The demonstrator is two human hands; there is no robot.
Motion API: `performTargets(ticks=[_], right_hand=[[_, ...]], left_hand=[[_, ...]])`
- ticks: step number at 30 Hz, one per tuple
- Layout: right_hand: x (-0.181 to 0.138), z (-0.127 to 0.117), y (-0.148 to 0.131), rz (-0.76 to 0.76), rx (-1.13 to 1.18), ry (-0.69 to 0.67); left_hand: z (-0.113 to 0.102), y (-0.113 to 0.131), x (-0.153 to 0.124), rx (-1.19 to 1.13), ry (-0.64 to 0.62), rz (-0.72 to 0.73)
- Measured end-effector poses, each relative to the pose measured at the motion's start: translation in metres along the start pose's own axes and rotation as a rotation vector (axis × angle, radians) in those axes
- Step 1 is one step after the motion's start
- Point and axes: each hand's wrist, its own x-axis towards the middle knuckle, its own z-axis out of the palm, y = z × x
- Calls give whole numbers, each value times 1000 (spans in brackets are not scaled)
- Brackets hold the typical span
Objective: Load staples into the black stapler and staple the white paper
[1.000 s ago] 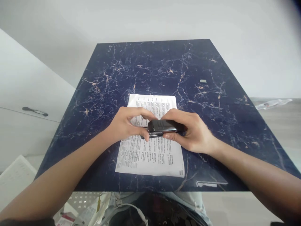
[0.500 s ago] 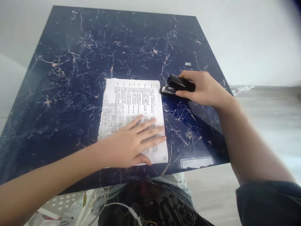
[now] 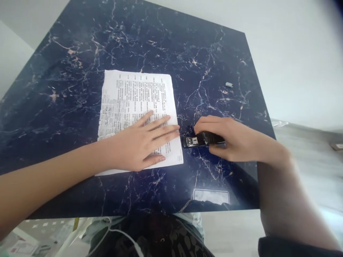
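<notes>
Flat on the table lies a stack of printed paper (image 3: 136,96), its text turned sideways. My left hand (image 3: 142,141) rests palm down over its lower middle, fingers spread. Just beyond the paper's right edge, my right hand (image 3: 222,137) grips a black stapler (image 3: 211,138) that points left toward the sheet. The stapler's nose is beside the paper's edge, and its metal front part shows. My fingers hide much of its rear.
The dark blue marbled table (image 3: 166,43) fills most of the view. A small strip of staples (image 3: 229,85) lies to the upper right. Near the front edge is a pale rectangular label (image 3: 211,196). A white cable (image 3: 128,237) hangs below the table.
My right hand has moved the stapler down along the paper's right side, from near its upper corner to its lower part. My left hand stays on the paper; the camera view has shifted.
</notes>
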Motion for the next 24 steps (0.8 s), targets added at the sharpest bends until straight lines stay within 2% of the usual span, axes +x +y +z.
performTargets(ticks=[2,5,12,18,24], right_hand=[[2,4,-9,-5,10,-51],[5,11,-18,19,26,-60],[9,18,-24,55,70,-24],[10,21,-34,102,225,61],[11,23,-39,130,203,72]], left_hand=[[1,0,0,-6,10,-7],[2,0,0,-16,28,-10],[4,3,0,-44,52,2],[6,3,1,-55,47,-35],[7,0,0,-33,62,-10]])
